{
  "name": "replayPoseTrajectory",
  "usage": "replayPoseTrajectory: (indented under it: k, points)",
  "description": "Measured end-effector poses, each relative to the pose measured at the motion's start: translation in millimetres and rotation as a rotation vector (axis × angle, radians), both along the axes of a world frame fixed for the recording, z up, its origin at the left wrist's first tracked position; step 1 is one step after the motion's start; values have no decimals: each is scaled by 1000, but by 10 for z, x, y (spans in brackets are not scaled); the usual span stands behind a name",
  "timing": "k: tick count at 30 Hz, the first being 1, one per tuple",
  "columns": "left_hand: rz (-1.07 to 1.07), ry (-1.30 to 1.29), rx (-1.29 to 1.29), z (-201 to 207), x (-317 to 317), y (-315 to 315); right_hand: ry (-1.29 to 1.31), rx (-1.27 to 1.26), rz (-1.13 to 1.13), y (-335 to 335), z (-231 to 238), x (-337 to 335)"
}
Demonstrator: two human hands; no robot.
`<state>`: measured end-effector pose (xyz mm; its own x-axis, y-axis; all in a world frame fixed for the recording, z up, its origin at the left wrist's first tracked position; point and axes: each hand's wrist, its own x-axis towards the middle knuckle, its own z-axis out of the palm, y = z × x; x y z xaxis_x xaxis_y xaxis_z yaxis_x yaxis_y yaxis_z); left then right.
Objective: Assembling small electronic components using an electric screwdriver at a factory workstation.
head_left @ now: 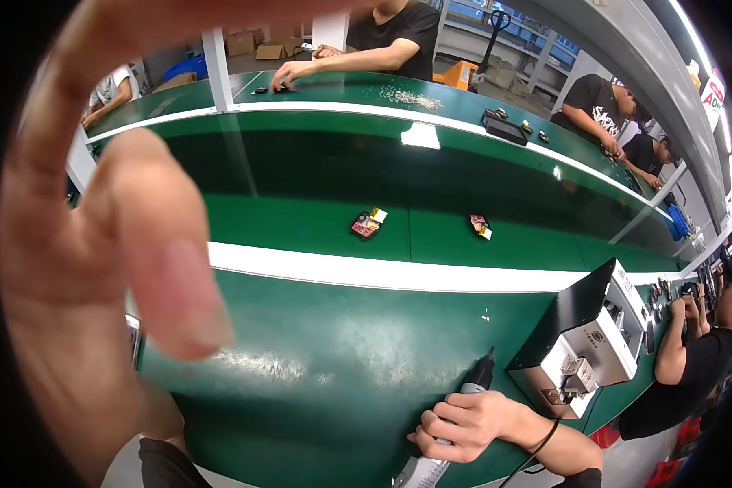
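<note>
Over the glossy green tabletop [301,333], lower centre, the right hand [464,424] encircles a grey, black-nosed cylindrical power tool [479,376]; the left hand [81,252], frame left, gapes seemingly empty and, blocking sight, could cause a slip.

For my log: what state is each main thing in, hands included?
left hand: raised near the lens, blurred; grip unclear
right hand: closed around the handheld tool
handheld tool: held, dark tip pointing away; power unclear
metal box: standing on bench; power unclear
left small item: lying loose
right small item: lying loose
</note>
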<state>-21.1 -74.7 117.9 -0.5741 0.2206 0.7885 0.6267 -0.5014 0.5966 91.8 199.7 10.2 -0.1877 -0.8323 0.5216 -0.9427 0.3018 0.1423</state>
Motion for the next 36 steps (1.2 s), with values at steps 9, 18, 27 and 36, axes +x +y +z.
replayPoseTrajectory:
  k: [9,18,27,36]
  points:
    - [171,337,-811,-1203,-534,896,-60,64,-212,-6,-7,51]
    - [138,668,-974,-1409,-510,1015,-133,73,-250,45,36,88]
    - [164,673,-971,-1433,-487,1007,-118,85,-226,59,22,108]
    - [162,664,-1053,-1395,-482,980,-141,-2,-199,59,-89,117]
